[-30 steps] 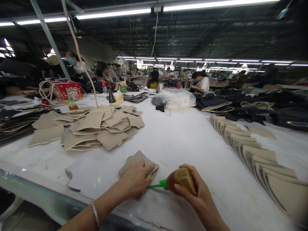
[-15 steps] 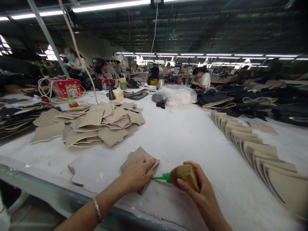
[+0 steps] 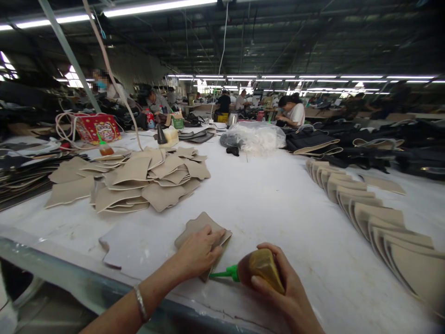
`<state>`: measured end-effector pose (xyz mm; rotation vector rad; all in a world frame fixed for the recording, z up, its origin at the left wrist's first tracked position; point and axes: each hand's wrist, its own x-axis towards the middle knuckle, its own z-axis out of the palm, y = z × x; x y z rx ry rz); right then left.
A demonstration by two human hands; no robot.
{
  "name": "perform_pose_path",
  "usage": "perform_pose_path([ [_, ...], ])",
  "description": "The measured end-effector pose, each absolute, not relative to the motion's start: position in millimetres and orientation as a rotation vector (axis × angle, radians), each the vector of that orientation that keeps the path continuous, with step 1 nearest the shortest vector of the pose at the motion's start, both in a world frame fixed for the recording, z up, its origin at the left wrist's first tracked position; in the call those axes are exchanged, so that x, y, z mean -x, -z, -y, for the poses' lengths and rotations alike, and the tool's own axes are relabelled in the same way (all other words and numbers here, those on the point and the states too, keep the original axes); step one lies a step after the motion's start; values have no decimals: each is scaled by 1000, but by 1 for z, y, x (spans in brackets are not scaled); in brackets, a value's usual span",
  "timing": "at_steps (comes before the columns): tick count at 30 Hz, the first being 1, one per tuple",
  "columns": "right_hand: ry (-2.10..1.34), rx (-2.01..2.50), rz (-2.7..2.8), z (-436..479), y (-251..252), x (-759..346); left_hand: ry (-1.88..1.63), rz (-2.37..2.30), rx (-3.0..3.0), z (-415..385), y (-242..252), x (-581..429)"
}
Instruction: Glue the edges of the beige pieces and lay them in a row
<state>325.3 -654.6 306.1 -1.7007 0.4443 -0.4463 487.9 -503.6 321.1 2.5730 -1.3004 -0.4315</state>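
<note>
Head view: since half a second ago the left hand (image 3: 200, 253) has stayed put, while the amber glue bottle (image 3: 264, 271) has slid nearer the table edge. Its green nozzle (image 3: 224, 273) now meets the lower right edge of the beige cut piece (image 3: 196, 224). The left fingers lie flat, slightly spread, pressing the piece onto the white table (image 3: 271, 199). The right hand (image 3: 283, 294) is clenched around the bottle. Thin, tan and notched, the piece lies near the table's front edge.
</note>
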Motion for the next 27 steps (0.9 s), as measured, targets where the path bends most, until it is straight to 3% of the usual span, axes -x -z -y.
perform_pose_path([
  [5,660,1826,-603,665,-313,-330,419,1302,-2558,504,-319,-490],
  [12,488,1755,-427,663,-305,-328,413,1311,-2538,504,-316,-492],
  [20,682,1879,-546,691,-309,-337,455,1309,-2531,505,-318,-491],
  [27,465,1292,-493,685,-313,-323,524,1235,-2484,510,-324,-494],
])
